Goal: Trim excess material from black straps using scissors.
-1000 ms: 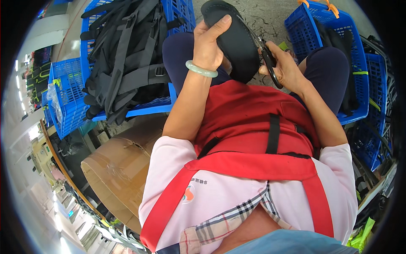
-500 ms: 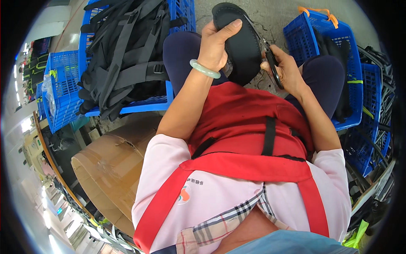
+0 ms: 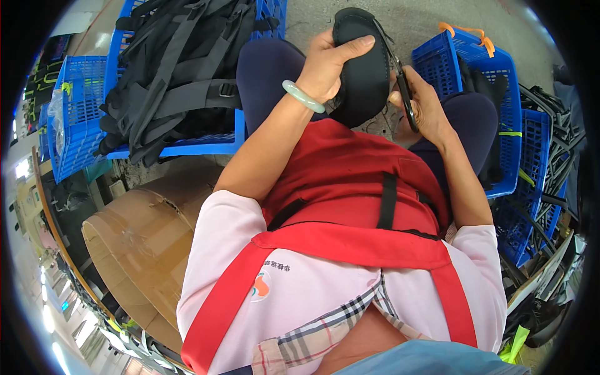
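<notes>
My left hand [image 3: 323, 67] grips a black padded piece [image 3: 365, 72], long and rounded with a stitched border. Its thumb lies flat on the front face; the other fingers are mostly hidden behind. In my right hand [image 3: 425, 105] is a pair of black-handled scissors [image 3: 405, 94], with the fingers closed round the handles. The blades run up along the pad's right edge, close to the stitching. Whether they touch the edge I cannot tell. Both hands are held above my lap, which a red apron [image 3: 350, 169] covers.
Black straps and padded parts [image 3: 187, 69] overfill a blue crate [image 3: 206, 147] at my left. Another blue crate [image 3: 509, 169] with black pieces stands by my right knee, an orange tie on its rim. A large cardboard container [image 3: 134, 240] sits at lower left. More crates line both sides.
The pad has turned a little and looks narrower, sitting slightly to the right in the view. The scissors remain along its right edge. The whole scene has shifted slightly left.
</notes>
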`<state>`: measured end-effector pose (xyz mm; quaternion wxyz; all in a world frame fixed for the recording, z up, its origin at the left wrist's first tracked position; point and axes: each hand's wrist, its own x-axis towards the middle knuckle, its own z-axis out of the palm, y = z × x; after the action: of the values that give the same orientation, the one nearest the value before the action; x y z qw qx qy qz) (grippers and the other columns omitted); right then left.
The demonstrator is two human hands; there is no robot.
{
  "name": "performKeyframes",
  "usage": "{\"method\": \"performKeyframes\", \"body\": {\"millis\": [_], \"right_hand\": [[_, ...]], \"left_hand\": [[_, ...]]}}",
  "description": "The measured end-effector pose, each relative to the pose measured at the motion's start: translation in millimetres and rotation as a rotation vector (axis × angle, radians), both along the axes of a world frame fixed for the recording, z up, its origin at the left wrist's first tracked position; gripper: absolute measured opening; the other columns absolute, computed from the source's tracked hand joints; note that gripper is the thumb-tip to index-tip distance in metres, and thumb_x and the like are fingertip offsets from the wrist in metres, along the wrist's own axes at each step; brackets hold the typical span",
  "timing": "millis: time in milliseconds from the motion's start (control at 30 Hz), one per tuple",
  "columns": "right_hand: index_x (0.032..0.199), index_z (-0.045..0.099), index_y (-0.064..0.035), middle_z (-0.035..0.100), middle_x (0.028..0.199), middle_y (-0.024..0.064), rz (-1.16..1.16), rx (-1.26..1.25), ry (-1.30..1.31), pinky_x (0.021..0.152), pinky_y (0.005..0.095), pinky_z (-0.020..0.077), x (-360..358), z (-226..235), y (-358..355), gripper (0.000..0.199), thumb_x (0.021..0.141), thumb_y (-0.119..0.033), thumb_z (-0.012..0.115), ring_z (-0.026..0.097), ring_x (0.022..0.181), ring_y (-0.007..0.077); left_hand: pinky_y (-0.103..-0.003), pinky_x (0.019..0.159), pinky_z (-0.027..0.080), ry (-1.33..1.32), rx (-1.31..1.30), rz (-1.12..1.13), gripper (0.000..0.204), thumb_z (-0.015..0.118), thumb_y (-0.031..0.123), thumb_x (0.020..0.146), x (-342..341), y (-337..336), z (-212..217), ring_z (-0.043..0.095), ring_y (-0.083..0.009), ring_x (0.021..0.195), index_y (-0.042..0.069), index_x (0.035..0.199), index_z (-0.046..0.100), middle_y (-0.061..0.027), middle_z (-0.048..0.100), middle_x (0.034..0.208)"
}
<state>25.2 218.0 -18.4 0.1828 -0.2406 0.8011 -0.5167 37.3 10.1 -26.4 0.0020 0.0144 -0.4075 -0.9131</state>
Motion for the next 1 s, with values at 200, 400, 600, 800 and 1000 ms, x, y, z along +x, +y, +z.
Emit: {"method": "performKeyframes", "body": {"millis": [200,400,600,800,1000], "right_hand": [[0.09,0.055,-0.0021,0.046,0.068,-0.0018,0.002,0.086,-0.245,0.057,0.0233,0.0348,-6.3,12.3,8.8,0.037,0.085,-0.036,0.07,0.04,0.065,0.0067],[0.093,0.051,-0.0012,0.045,0.068,0.0045,0.042,0.085,0.044,0.058,0.0281,0.037,-6.6,4.9,12.6,0.044,0.082,-0.038,0.072,0.039,0.065,0.0135],[0.097,0.048,-0.0006,0.042,0.069,0.0109,0.024,0.189,0.123,0.06,0.032,0.0384,-5.1,3.0,13.5,0.053,0.079,-0.044,0.073,0.035,0.066,0.0194],[0.102,0.051,0.0007,0.048,0.07,0.0133,-0.018,0.229,0.107,0.062,0.0328,0.041,-2.7,7.6,10.5,0.059,0.078,-0.048,0.072,0.043,0.065,0.0204],[0.105,0.052,0.0015,0.051,0.071,0.0136,-0.062,0.237,0.106,0.063,0.0334,0.0423,-0.6,10.2,8.2,0.062,0.077,-0.05,0.072,0.046,0.066,0.0204]], "left_hand": [[-0.026,0.071,0.054,0.009,-0.031,-0.037,0.017,0.069,0.011,0.085,-1.7,-0.9,-4.4,0.065,-0.0127,0.079,0.001,0.098,0.064,-0.0045,0.066,0.09],[-0.024,0.068,0.053,0.092,-0.1,0.088,0.018,0.067,0.014,0.088,-3.3,-2.5,-0.1,0.064,-0.0097,0.077,0.002,0.1,0.064,-0.003,0.066,0.089],[-0.023,0.066,0.052,0.069,-0.104,0.093,0.018,0.067,0.014,0.088,-3.9,0.2,-0.5,0.063,-0.0093,0.075,0.001,0.1,0.064,-0.003,0.066,0.088],[-0.023,0.065,0.052,0.06,-0.114,0.139,0.019,0.068,0.013,0.087,-0.9,5.7,-1.7,0.062,-0.009,0.075,0.001,0.1,0.064,-0.0026,0.066,0.088],[-0.022,0.065,0.052,0.055,-0.126,0.17,0.02,0.07,0.014,0.086,-0.4,7.1,-1.5,0.061,-0.0078,0.075,0.002,0.1,0.064,-0.0016,0.066,0.087]]}}
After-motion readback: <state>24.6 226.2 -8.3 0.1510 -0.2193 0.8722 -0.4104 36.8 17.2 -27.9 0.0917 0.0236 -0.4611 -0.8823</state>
